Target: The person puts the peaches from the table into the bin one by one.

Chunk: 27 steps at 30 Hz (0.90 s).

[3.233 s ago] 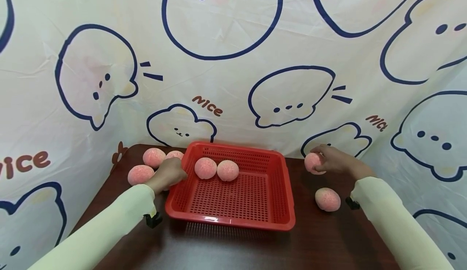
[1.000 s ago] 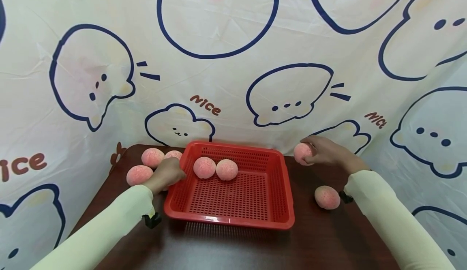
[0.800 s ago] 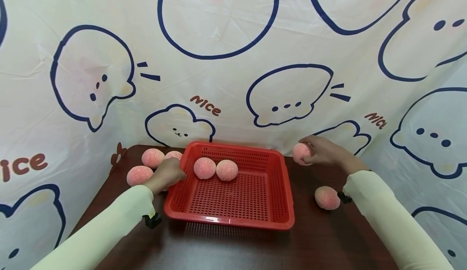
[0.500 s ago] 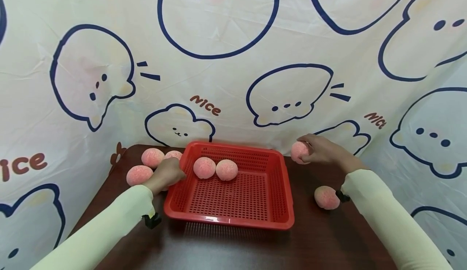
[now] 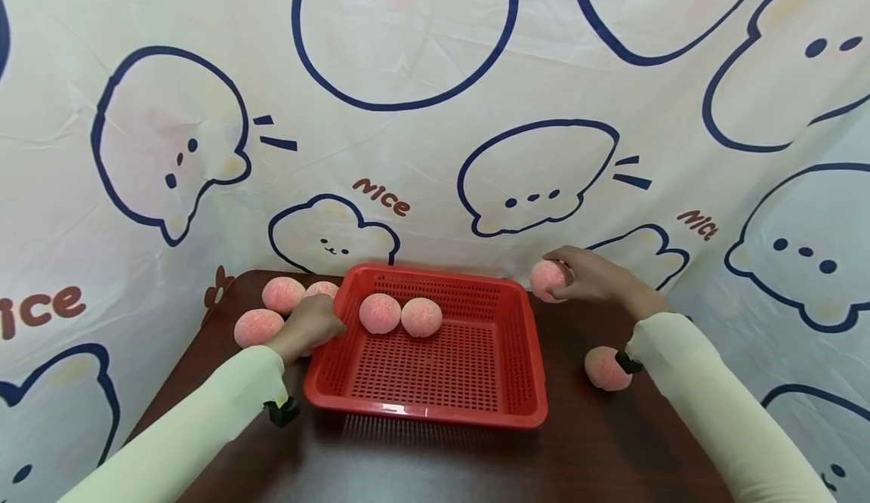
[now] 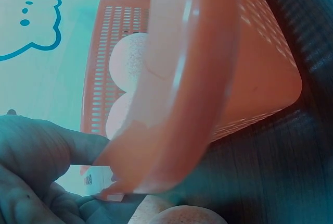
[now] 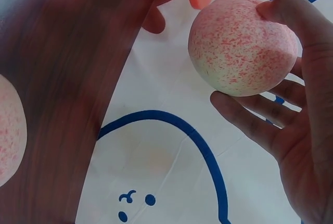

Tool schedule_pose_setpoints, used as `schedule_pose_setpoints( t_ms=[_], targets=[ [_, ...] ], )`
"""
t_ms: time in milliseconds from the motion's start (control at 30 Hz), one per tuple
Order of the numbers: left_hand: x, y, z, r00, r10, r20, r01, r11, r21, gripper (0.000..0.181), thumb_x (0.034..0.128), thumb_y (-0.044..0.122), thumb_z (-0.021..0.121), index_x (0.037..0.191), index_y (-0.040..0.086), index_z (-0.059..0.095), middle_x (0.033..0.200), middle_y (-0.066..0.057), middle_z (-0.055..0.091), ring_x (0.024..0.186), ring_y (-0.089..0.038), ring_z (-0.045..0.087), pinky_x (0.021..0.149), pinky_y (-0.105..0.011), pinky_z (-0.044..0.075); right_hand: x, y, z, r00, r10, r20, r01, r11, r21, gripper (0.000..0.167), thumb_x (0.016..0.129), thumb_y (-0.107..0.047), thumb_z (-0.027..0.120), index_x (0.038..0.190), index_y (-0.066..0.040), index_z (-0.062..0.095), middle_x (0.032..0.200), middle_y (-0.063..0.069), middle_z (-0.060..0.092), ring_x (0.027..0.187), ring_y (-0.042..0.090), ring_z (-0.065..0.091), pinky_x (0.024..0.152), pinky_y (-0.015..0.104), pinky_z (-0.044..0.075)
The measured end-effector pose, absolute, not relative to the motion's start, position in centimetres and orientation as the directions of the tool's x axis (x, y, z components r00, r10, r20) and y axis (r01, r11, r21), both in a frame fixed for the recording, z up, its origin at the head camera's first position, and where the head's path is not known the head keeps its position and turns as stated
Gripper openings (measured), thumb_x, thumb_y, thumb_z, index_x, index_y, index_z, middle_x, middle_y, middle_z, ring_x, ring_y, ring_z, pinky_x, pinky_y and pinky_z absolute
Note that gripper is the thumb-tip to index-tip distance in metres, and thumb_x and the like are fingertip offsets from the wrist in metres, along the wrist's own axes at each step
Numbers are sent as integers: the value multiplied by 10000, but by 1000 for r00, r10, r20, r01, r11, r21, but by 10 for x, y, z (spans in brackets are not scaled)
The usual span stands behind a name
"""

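Observation:
A red plastic basket (image 5: 435, 410) with perforated walls stands on the table, two pink peaches (image 5: 380, 313) inside it near its left wall. My left hand (image 5: 311, 327) grips the basket's left rim; in the left wrist view, thumb and fingers pinch the rim (image 6: 171, 146). Just beyond the basket's back right corner, my right hand (image 5: 590, 275) holds a peach (image 5: 547, 282) above the table. The right wrist view shows thumb and fingers around this speckled pink and pale peach (image 7: 242, 47). Below the right wrist another peach (image 5: 605, 369) lies on the table.
Left of the basket, several peaches (image 5: 259, 328) lie on the dark wooden table (image 5: 408, 465), one partly behind the left hand. A white cloth (image 5: 421, 148) printed with cartoon bears hangs close behind the table and along both sides.
My right hand has carried its peach leftward and slightly up, from over the table's right part toward the basket's back right corner. The left hand stays on the rim.

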<state>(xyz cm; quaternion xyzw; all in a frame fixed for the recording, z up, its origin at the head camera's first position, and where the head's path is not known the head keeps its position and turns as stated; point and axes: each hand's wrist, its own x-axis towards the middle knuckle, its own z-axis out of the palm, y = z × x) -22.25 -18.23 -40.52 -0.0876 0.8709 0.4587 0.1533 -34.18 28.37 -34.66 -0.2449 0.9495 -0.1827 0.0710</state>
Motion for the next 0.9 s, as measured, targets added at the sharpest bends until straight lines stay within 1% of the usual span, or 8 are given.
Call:
schedule_pose_setpoints(
  t_ms=[100,233,333,400,500,633,767,900],
  targets=[
    [-222,-183,-406,-939,-12,-343,-289,567,771,381,831,-64,616,1207,-111,575,1028,-260,725,800,-334,774,691,-474,650,-342,280,-346,-861,-507,-35,-459,805,-376,721,827,-350,827,1424,-53,552,1337,109,652,1120,273,650,960,528,593],
    [-222,-183,-407,-936,-15,-352,-297,569,767,376,836,-60,614,1206,-108,574,1027,-257,725,799,-328,774,692,-472,650,-342,276,-345,-856,-516,-31,-465,794,-391,708,803,-346,846,1404,-83,579,1311,73,667,1097,259,652,967,528,589],
    [-222,-183,-407,-933,-20,-359,-306,568,764,369,840,-59,613,1204,-106,571,1021,-251,724,798,-323,773,691,-469,650,-341,274,-345,-856,-517,-30,-463,790,-403,721,769,-382,873,1384,-120,603,1278,29,682,1067,238,656,964,512,593],
    [-221,-182,-408,-932,-18,-362,-308,565,765,370,841,-61,610,1206,-104,570,1023,-253,724,802,-326,774,694,-467,651,-341,272,-345,-853,-521,-31,-467,788,-401,726,769,-403,871,1383,-125,603,1274,24,681,1067,232,652,961,509,595],
    [-221,-182,-408,-934,-19,-356,-303,570,764,361,837,-67,606,1194,-107,578,1013,-252,724,798,-328,774,691,-462,651,-340,270,-346,-853,-521,-36,-465,788,-403,711,786,-413,860,1383,-130,598,1281,35,677,1075,232,650,946,497,602],
    [-221,-182,-407,-937,-8,-349,-292,566,771,378,828,-70,606,1203,-106,577,1019,-255,725,798,-333,774,691,-467,650,-340,268,-347,-847,-531,-27,-480,786,-390,708,818,-382,842,1408,-99,573,1318,68,659,1081,244,647,911,460,620],
    [-220,-182,-407,-933,-1,-360,-308,520,797,427,819,-72,611,1243,-77,571,1054,-254,733,814,-362,777,695,-483,649,-340,266,-347,-833,-552,-18,-504,772,-387,680,840,-347,826,1410,-84,565,1309,91,656,1053,246,638,861,414,628],
    [-220,-183,-408,-939,8,-344,-290,517,805,424,812,-72,600,1236,-84,581,1051,-262,734,815,-375,777,690,-480,649,-339,263,-346,-828,-561,-10,-516,769,-378,665,849,-338,814,1411,-80,569,1308,94,656,1063,241,625,863,422,617]
  ],
)
